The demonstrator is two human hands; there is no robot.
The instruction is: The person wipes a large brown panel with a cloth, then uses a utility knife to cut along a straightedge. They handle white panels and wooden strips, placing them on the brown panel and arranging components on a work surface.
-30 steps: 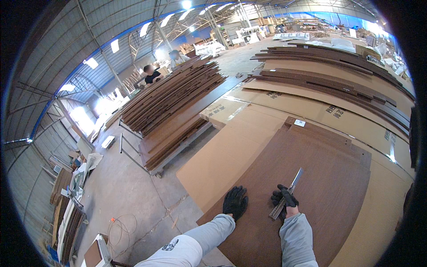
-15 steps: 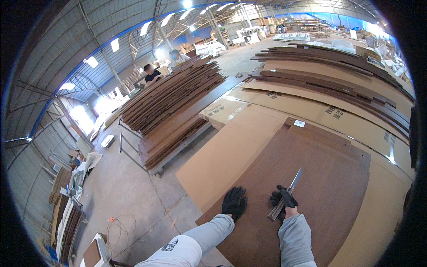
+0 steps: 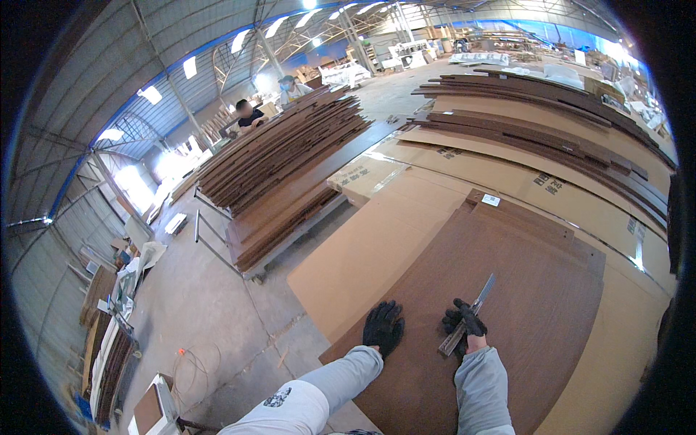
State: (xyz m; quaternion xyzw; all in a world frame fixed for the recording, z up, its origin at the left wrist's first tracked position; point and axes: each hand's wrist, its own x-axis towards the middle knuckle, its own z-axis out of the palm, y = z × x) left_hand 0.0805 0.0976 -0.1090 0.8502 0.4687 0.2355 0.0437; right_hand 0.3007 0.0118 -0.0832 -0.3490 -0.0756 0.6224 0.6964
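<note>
My left hand (image 3: 383, 328), in a black glove, lies flat on a dark brown wood-grain panel (image 3: 536, 304), near its left edge, with the fingers stretched out. Also gloved in black, my right hand (image 3: 464, 321) is closed around a slim tool with a long silver blade (image 3: 484, 291). The blade points up and to the right, away from me, and the handle end (image 3: 451, 341) sticks out below my fingers. Whether it is a knife or a square I cannot make out. A white label (image 3: 491, 200) sits near the panel's far corner. Cardboard (image 3: 377, 232) lies under the panel.
Stacked dark boards (image 3: 290, 148) fill a cart (image 3: 217, 250) at the left. More boards (image 3: 536, 134) rest on large cardboard packages at the far right. Two people stand behind the left stack. A coiled hose or cable (image 3: 194, 373) lies on the concrete floor.
The view has shifted very slightly. Both hands stay in the same place on the panel, and the right still grips the slim tool.
</note>
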